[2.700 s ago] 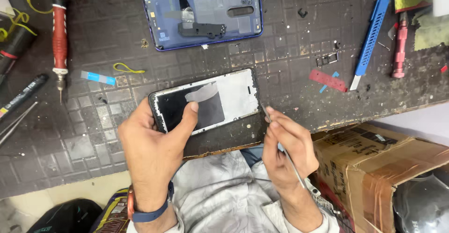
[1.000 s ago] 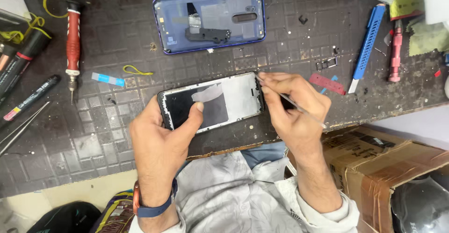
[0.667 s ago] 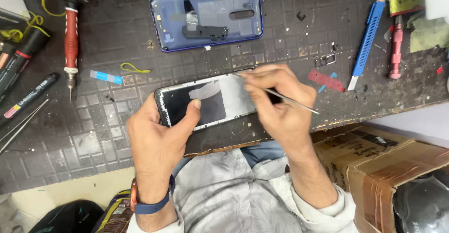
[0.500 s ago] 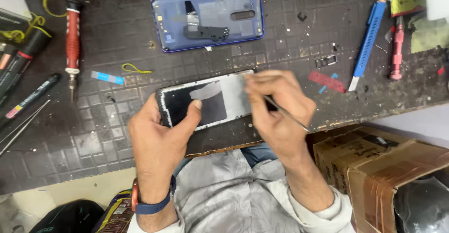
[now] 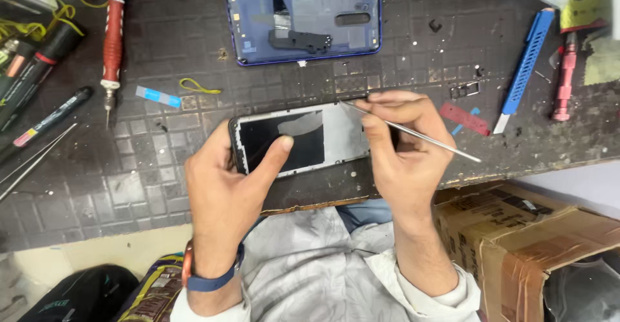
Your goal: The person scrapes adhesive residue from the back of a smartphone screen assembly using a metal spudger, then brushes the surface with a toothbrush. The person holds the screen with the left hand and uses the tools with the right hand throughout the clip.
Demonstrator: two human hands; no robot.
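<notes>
**Opened phone held on the mat, thin tool at its top edge**

The opened phone (image 5: 294, 141) lies flat on the dark gridded mat (image 5: 129, 186), near the front edge of the bench and just ahead of the person's chest. Its inner frame faces up, dark on the left half and pale metal on the right.

The left hand (image 5: 223, 196) steadies the phone from the near side. Its thumb is stretched out and pressed flat on the dark panel, while the other fingers curl loosely round the left end of the frame. A blue band (image 5: 213, 280) sits on that wrist.

The right hand (image 5: 403, 151) covers the right end of the phone. Its fingers are pinched closed on a thin metal tool (image 5: 413, 131), held like a pen, with the tip touching the phone's upper edge and the tail pointing out to the right.

Beyond the phone, further up the mat, rests a blue back cover (image 5: 303, 21), inside facing up. To the left lie a red-handled screwdriver (image 5: 111, 34), a small blue strip (image 5: 158, 96) and a yellow loop (image 5: 197, 86). To the right lie a red strip (image 5: 465, 118), a blue utility knife (image 5: 524, 70) and a second red screwdriver (image 5: 565, 76). A taped cardboard box (image 5: 523, 238) stands below the bench edge at the right.
</notes>
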